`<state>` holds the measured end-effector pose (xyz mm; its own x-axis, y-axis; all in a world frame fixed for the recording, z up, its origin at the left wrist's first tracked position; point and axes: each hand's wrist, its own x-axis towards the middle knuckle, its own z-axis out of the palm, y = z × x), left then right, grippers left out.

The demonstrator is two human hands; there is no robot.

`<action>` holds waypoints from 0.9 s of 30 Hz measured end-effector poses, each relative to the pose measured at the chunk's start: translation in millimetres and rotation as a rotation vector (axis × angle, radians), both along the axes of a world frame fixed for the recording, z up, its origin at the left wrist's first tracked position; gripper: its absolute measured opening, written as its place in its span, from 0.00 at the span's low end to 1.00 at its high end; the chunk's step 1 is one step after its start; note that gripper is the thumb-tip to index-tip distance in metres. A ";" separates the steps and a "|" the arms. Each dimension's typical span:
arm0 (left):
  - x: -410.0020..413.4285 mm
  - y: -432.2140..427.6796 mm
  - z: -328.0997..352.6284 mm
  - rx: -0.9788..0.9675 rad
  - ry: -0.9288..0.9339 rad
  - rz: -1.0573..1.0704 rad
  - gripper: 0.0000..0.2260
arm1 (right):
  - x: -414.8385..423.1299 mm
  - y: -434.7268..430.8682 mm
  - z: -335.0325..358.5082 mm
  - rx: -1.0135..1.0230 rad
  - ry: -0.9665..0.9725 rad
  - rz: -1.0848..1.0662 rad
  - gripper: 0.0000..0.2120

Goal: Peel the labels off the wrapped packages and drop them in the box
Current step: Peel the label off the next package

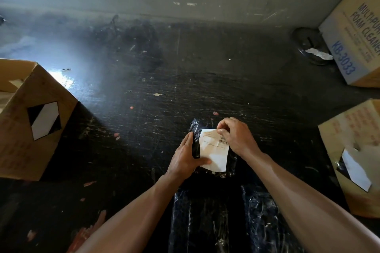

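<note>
A small package wrapped in black plastic (pixel 196 146) lies on the dark scratched floor (pixel 144 98) in front of me. A white paper label (pixel 214 152) with a barcode covers its top. My left hand (pixel 185 156) presses the package's left side, thumb on the label's lower edge. My right hand (pixel 236 135) pinches the label's upper right corner between fingertips. An open cardboard box (pixel 35 121) stands at the left, with a black-and-white diamond sticker on its side.
More black-wrapped packages (pixel 226 217) lie near me between my forearms. Two cardboard boxes stand at the right: a printed foam-cleaner carton (pixel 357 33) at the back and another (pixel 353 150) closer. A dark round object (pixel 310 45) lies beside the carton. A grey wall is behind.
</note>
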<state>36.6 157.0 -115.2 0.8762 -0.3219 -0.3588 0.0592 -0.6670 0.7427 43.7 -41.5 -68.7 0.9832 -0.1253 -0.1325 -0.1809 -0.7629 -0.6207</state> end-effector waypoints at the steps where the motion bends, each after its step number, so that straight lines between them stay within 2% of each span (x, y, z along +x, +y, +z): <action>1: -2.0 -0.8 0.0 -0.001 -0.002 0.005 0.54 | -0.4 2.1 -0.4 -0.004 -0.005 -0.015 0.03; 8: -12.4 -8.8 0.1 -0.025 -0.019 0.075 0.49 | -1.7 13.8 6.1 -0.053 -0.020 -0.023 0.02; 17: -20.0 -13.2 -0.5 -0.049 -0.007 0.139 0.44 | -15.9 14.1 27.1 0.012 -0.034 0.007 0.02; 23: -28.3 -15.4 -2.3 -0.059 -0.020 0.135 0.31 | -29.3 12.7 31.3 0.026 -0.018 -0.005 0.02; 25: -29.4 -12.9 -1.9 -0.052 -0.021 0.086 0.34 | -32.7 10.9 29.5 0.034 -0.016 -0.037 0.03; 27: -25.7 -8.4 -0.6 -0.041 -0.044 0.013 0.44 | -33.2 11.5 28.8 0.036 -0.011 -0.041 0.03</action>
